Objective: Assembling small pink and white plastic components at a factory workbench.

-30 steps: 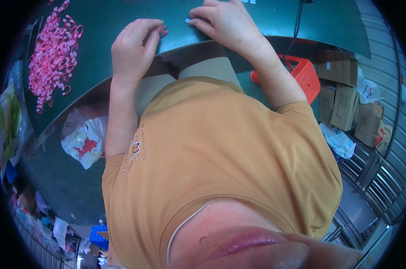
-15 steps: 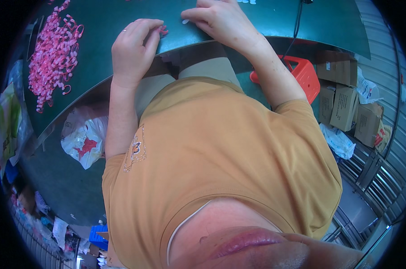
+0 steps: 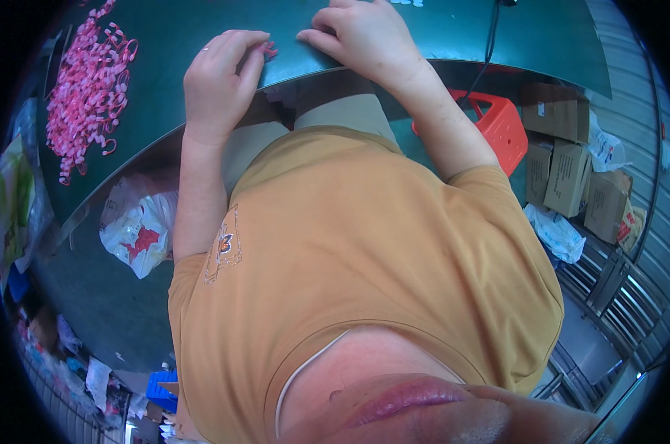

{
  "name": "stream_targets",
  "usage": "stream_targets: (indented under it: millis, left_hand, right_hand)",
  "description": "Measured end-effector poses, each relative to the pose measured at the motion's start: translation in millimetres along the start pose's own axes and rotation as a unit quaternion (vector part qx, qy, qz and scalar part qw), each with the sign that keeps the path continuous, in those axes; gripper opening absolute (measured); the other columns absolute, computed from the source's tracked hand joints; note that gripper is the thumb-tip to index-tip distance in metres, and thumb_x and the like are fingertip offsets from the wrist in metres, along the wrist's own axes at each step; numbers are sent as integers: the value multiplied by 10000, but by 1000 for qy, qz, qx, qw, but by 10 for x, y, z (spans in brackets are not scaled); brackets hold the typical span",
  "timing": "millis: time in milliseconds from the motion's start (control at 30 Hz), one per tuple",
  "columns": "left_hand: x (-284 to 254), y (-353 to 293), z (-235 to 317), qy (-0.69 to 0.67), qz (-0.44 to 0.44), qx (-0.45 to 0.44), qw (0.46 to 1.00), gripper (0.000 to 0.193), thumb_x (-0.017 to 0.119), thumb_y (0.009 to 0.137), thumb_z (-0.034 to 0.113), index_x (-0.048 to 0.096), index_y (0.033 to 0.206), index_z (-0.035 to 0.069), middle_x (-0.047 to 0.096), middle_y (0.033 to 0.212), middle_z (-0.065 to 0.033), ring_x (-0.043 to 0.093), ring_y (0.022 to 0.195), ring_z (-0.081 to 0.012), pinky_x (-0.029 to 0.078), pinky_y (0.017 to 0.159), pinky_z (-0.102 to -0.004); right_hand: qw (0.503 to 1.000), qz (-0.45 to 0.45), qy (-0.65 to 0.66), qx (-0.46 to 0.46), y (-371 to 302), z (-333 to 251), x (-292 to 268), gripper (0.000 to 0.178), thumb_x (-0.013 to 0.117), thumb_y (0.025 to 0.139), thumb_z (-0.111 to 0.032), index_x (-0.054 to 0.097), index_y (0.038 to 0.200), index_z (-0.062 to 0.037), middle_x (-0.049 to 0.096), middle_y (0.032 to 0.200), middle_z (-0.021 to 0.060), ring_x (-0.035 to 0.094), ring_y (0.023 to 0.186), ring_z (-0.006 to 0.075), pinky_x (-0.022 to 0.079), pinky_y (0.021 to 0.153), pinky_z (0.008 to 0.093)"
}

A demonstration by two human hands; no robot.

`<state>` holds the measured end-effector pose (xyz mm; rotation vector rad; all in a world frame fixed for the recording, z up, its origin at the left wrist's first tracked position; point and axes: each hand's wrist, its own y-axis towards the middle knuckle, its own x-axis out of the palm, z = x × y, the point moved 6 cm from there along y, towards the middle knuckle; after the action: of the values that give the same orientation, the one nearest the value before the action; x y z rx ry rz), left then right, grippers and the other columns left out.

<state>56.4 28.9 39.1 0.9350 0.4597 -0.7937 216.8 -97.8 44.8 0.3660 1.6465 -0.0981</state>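
At the near edge of the green table (image 3: 202, 15), my left hand (image 3: 220, 81) is closed, thumb and forefinger pinching a small pink hair tie (image 3: 270, 49) that sticks out past the fingertips. To its right, my right hand (image 3: 368, 41) hovers low over the table with bent, drawn-in fingers. Whatever is between its fingertips is hidden. A gap of bare tabletop separates the two hands. On the left of the table lies a big heap of pink hair ties with pale pieces on them (image 3: 87, 100).
Several small white pieces (image 3: 407, 2) lie at the top edge of the view. A black cable (image 3: 490, 44) hangs over the table edge on the right. Below are a red plastic stool (image 3: 504, 137) and cardboard boxes (image 3: 568, 174). A white plastic bag (image 3: 139, 237) is under the table at left.
My right hand has shifted slightly, and the small white piece seen at its fingertips is now out of sight. My left hand stays in place with the pink hair tie.
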Motion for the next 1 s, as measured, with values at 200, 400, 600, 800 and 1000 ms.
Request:
stream_targets:
  millis: [200,400,600,800,1000]
  left_hand:
    - [4,-8,-17,-3,-3,-4,1000,119,759,975,50,781,1090,68,803,1053,-89,778,974,-275,604,867,-370]
    - [-5,-15,-19,-1,4,0,1000,118,760,978,51,784,1092,66,805,1057,-87,780,974,-273,605,866,-368]
    - [2,-11,-29,-6,4,-4,1000,116,758,977,47,788,1088,67,808,1051,-88,782,973,-272,607,865,-368]
    - [2,-13,-25,-5,31,18,999,95,754,959,80,770,1053,87,790,982,-62,761,925,-289,597,809,-391]
    - [13,-9,-38,-5,33,20,999,94,755,951,62,766,1042,83,789,989,-66,760,928,-296,604,816,-401]
  right_hand:
    - [995,74,34,-58,-7,-98,47,238,748,1012,-368,823,1012,-143,751,934,59,762,854,288,601,736,423]
    - [984,61,137,-91,-9,-62,27,216,739,1019,-309,811,1052,-108,753,972,103,756,896,347,619,817,478]
    - [982,32,129,-131,0,-2,21,203,720,1035,-284,807,1081,-107,753,1009,103,754,927,352,612,833,469]
    - [979,8,113,-168,75,-23,21,183,699,1051,-253,805,1098,-111,752,1015,103,753,930,355,611,830,474]
    - [976,46,165,-134,227,-97,18,214,708,1035,-289,819,1125,-129,781,1074,91,771,947,348,628,848,458]
